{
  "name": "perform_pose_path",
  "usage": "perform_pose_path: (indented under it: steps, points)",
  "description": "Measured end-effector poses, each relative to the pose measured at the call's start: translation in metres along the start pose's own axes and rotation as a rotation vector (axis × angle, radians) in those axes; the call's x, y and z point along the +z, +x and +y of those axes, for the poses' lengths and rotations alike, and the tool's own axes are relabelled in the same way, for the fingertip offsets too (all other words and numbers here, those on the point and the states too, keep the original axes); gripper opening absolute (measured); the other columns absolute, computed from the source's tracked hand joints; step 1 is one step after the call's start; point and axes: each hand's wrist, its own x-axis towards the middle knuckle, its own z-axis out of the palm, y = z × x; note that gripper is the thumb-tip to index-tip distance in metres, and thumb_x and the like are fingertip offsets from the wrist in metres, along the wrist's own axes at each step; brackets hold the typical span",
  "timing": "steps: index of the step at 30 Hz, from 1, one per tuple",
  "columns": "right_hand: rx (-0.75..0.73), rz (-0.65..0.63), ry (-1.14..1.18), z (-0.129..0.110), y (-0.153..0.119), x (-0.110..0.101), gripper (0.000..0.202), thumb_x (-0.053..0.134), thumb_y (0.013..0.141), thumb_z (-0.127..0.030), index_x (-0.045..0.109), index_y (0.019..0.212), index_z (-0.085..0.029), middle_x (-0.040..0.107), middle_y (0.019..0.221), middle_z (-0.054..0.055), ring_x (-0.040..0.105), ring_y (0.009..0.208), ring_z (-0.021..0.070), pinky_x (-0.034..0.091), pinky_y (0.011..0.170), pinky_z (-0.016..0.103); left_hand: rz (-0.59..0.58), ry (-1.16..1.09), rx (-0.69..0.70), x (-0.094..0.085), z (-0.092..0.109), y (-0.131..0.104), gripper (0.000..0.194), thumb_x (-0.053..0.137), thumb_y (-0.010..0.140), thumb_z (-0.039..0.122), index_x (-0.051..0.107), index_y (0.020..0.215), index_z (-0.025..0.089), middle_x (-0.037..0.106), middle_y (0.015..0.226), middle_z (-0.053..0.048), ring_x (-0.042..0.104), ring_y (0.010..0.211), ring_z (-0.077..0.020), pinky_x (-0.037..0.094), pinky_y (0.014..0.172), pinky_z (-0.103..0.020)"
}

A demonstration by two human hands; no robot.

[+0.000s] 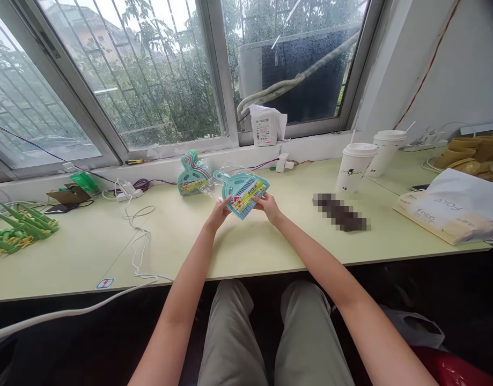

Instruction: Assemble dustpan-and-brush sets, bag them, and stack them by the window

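Note:
Between my two hands is a teal dustpan and brush set (243,192) with a yellow printed label, tilted above the table. My left hand (219,212) grips its lower left edge, fingers closed. On its right side, my right hand (267,207) pinches the edge near the label. The handle of the set points up and to the left. Just behind and to the left, a row of similar dustpan sets (192,177) in teal and pink stands upright near the window sill, with clear plastic wrap (209,185) beside it.
White cables (139,241) cross the pale table (169,252) at left, near green plastic pieces (23,228). To the right are two white cups (355,166), a blurred dark object (340,212), and a tissue pack (451,206). A white paper bag (266,127) sits on the sill.

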Motion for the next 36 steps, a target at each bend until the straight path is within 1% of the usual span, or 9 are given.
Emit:
perform_pose_path:
  steps: [6, 11, 15, 22, 24, 27, 31, 33, 36]
  points:
    - [0.049, 0.097, -0.109, -0.003, 0.004, -0.005, 0.011, 0.07, 0.08, -0.019, 0.061, 0.086, -0.019, 0.073, 0.089, 0.003, 0.069, 0.07, 0.014, 0.062, 0.074, 0.032, -0.066, 0.032, -0.05, 0.012, -0.002, -0.006, 0.048, 0.075, 0.074, 0.033, 0.062, 0.118, 0.017, 0.067, 0.122, -0.01, 0.062, 0.115, -0.0278, 0.048, 0.103, -0.044]
    - [0.032, 0.058, 0.01, -0.001, 0.007, -0.006, 0.014, 0.073, 0.077, -0.015, 0.062, 0.085, -0.018, 0.073, 0.092, 0.003, 0.07, 0.083, 0.0148, 0.06, 0.084, 0.031, -0.06, 0.059, -0.048, 0.013, -0.004, -0.006, 0.05, 0.077, 0.072, 0.029, 0.062, 0.119, 0.017, 0.066, 0.123, -0.01, 0.061, 0.116, -0.0282, 0.048, 0.103, -0.045]
    - [0.013, 0.008, 0.109, 0.002, 0.009, -0.006, 0.022, 0.08, 0.07, -0.018, 0.063, 0.085, -0.018, 0.074, 0.091, 0.003, 0.07, 0.084, 0.0163, 0.06, 0.086, 0.034, -0.082, 0.062, -0.064, 0.016, 0.0, -0.009, 0.046, 0.075, 0.074, 0.031, 0.063, 0.115, 0.015, 0.066, 0.123, -0.012, 0.061, 0.116, -0.0287, 0.047, 0.103, -0.045]
    - [-0.091, 0.065, 0.221, 0.001, 0.009, -0.004, 0.029, 0.084, 0.063, -0.02, 0.064, 0.083, -0.018, 0.073, 0.081, 0.001, 0.07, 0.076, 0.0168, 0.061, 0.078, 0.033, -0.277, 0.015, -0.151, 0.032, -0.007, -0.013, 0.058, 0.071, 0.08, 0.039, 0.054, 0.131, 0.019, 0.06, 0.131, -0.014, 0.065, 0.109, -0.03, 0.049, 0.095, -0.043]
    - [-0.091, 0.098, 0.231, 0.0, 0.009, -0.003, 0.028, 0.083, 0.063, -0.02, 0.063, 0.083, -0.018, 0.073, 0.082, 0.002, 0.07, 0.076, 0.0176, 0.061, 0.079, 0.034, -0.25, -0.011, -0.136, 0.036, -0.01, -0.01, 0.059, 0.069, 0.081, 0.044, 0.053, 0.132, 0.02, 0.062, 0.13, -0.014, 0.065, 0.109, -0.0306, 0.05, 0.093, -0.043]
    - [-0.067, 0.117, 0.237, 0.0, 0.009, -0.003, 0.027, 0.083, 0.064, -0.017, 0.063, 0.082, -0.018, 0.073, 0.082, 0.002, 0.071, 0.079, 0.018, 0.06, 0.083, 0.035, -0.118, -0.093, -0.065, 0.035, -0.012, -0.004, 0.056, 0.067, 0.081, 0.048, 0.055, 0.13, 0.023, 0.063, 0.128, -0.009, 0.06, 0.117, -0.0289, 0.05, 0.095, -0.041]
    - [-0.024, 0.081, 0.22, 0.002, 0.009, -0.001, 0.027, 0.083, 0.063, -0.014, 0.063, 0.081, -0.018, 0.073, 0.082, 0.002, 0.07, 0.078, 0.0171, 0.06, 0.083, 0.036, 0.071, -0.172, 0.008, 0.029, -0.012, 0.002, 0.052, 0.073, 0.075, 0.038, 0.059, 0.123, 0.021, 0.07, 0.114, -0.006, 0.061, 0.116, -0.0265, 0.048, 0.1, -0.039]
    - [-0.029, 0.083, 0.221, 0.001, 0.008, 0.002, 0.028, 0.083, 0.063, -0.014, 0.063, 0.081, -0.017, 0.073, 0.081, 0.002, 0.07, 0.078, 0.0168, 0.06, 0.083, 0.036, 0.068, -0.191, -0.008, 0.029, -0.011, 0.001, 0.051, 0.075, 0.074, 0.03, 0.061, 0.121, 0.019, 0.07, 0.113, -0.006, 0.061, 0.114, -0.0268, 0.046, 0.103, -0.041]
    - [-0.087, 0.153, 0.267, 0.0, 0.007, 0.008, 0.027, 0.082, 0.063, -0.015, 0.062, 0.082, -0.018, 0.072, 0.079, 0.001, 0.07, 0.081, 0.0176, 0.059, 0.084, 0.036, -0.027, -0.234, -0.058, 0.035, -0.011, -0.003, 0.046, 0.072, 0.077, 0.029, 0.062, 0.12, 0.017, 0.067, 0.121, -0.008, 0.06, 0.117, -0.0266, 0.041, 0.108, -0.041]
